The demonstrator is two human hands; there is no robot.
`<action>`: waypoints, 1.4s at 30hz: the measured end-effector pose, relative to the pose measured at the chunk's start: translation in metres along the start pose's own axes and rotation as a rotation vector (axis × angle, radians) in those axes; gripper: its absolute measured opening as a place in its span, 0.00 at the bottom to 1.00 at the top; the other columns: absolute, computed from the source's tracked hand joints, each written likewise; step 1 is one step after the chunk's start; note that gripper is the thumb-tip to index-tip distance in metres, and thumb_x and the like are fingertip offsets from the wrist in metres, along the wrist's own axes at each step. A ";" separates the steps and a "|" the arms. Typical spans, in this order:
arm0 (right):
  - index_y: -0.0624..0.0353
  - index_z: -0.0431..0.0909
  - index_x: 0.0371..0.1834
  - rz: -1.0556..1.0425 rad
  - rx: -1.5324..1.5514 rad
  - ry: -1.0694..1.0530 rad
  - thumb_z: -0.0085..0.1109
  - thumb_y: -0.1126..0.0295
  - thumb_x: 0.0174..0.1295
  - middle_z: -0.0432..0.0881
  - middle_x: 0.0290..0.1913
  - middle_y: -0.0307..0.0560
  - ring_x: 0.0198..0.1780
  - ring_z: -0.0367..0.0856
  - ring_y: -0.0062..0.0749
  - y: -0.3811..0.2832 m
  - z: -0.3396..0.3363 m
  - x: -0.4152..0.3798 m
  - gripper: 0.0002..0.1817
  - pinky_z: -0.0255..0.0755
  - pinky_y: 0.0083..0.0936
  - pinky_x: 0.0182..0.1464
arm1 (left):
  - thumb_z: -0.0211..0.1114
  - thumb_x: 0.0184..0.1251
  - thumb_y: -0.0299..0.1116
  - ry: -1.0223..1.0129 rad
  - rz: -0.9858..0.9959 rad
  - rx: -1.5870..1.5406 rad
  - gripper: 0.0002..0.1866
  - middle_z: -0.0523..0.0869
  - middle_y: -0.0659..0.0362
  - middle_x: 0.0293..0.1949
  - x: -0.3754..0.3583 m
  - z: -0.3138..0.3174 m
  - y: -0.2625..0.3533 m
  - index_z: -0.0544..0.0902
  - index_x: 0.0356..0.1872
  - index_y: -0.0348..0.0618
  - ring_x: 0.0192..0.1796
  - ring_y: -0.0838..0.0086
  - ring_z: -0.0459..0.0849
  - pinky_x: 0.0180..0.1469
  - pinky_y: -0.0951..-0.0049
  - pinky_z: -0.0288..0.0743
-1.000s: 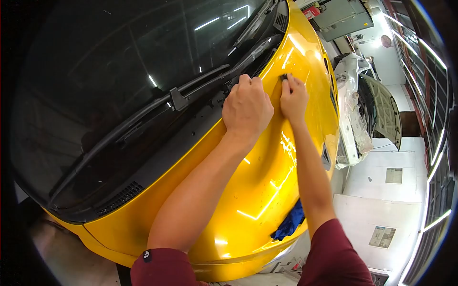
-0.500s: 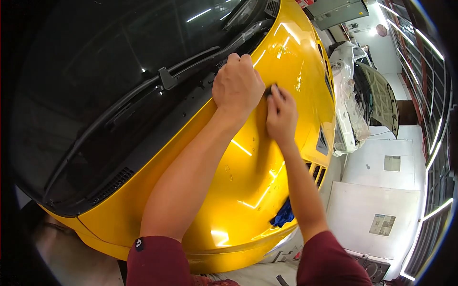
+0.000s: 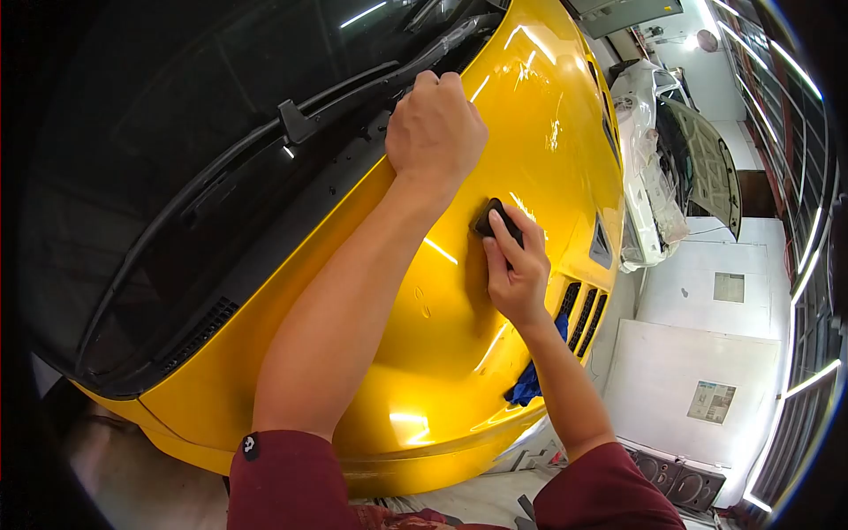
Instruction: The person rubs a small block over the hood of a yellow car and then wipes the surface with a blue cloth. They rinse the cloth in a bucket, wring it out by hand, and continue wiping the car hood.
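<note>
My right hand [image 3: 519, 265] grips a small black applicator pad [image 3: 488, 218] between thumb and fingers. The pad is against the glossy yellow car hood [image 3: 424, 344]. My left hand [image 3: 436, 128] is curled into a fist at the hood's rear edge, beside the black windshield cowl [image 3: 291, 208]. Its fingertips are tucked out of sight, so anything inside them is hidden. A crumpled blue cloth [image 3: 527, 385] lies on the hood near the front vents, partly behind my right forearm. Small wet-looking marks show on the paint below the pad.
The dark windshield [image 3: 159, 115] with its wiper arm [image 3: 291, 122] fills the upper left. A slatted vent [image 3: 586, 320] is cut into the hood at right. Beyond stands a white car [image 3: 649, 177] with its hood raised. A speaker [image 3: 693, 486] sits at lower right.
My right hand has drawn the black pad back across the hood, away from my left fist and towards the blue cloth. The left fist stays nearly in place; the view has shifted slightly.
</note>
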State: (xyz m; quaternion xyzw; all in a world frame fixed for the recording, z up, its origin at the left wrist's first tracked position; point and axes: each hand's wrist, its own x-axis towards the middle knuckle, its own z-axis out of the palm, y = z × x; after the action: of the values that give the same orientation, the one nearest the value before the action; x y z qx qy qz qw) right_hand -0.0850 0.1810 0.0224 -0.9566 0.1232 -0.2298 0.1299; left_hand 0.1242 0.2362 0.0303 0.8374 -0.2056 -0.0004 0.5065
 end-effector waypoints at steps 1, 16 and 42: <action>0.60 0.87 0.57 -0.022 -0.018 -0.004 0.66 0.77 0.64 0.81 0.59 0.60 0.57 0.80 0.58 0.003 0.000 0.004 0.18 0.76 0.42 0.62 | 0.61 0.70 0.32 0.008 0.008 0.011 0.09 0.88 0.46 0.45 0.000 0.001 0.000 0.87 0.42 0.39 0.45 0.44 0.89 0.50 0.52 0.84; 0.60 0.87 0.57 0.100 -0.039 0.101 0.63 0.72 0.68 0.83 0.58 0.59 0.58 0.80 0.57 0.047 0.024 0.080 0.16 0.74 0.43 0.64 | 0.63 0.70 0.32 -0.064 0.028 0.030 0.08 0.87 0.45 0.45 0.005 -0.004 0.004 0.85 0.41 0.37 0.46 0.46 0.90 0.49 0.54 0.85; 0.55 0.85 0.61 0.012 0.040 -0.090 0.68 0.80 0.59 0.81 0.63 0.54 0.60 0.81 0.54 0.029 -0.034 -0.039 0.24 0.75 0.41 0.63 | 0.62 0.68 0.28 -0.010 0.083 0.069 0.09 0.89 0.46 0.42 0.001 0.001 0.001 0.87 0.42 0.35 0.43 0.48 0.89 0.48 0.55 0.83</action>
State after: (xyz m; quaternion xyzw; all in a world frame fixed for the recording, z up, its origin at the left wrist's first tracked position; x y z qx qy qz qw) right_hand -0.1402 0.1591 0.0266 -0.9625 0.1184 -0.1882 0.1557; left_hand 0.1249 0.2342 0.0313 0.8449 -0.2427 0.0237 0.4761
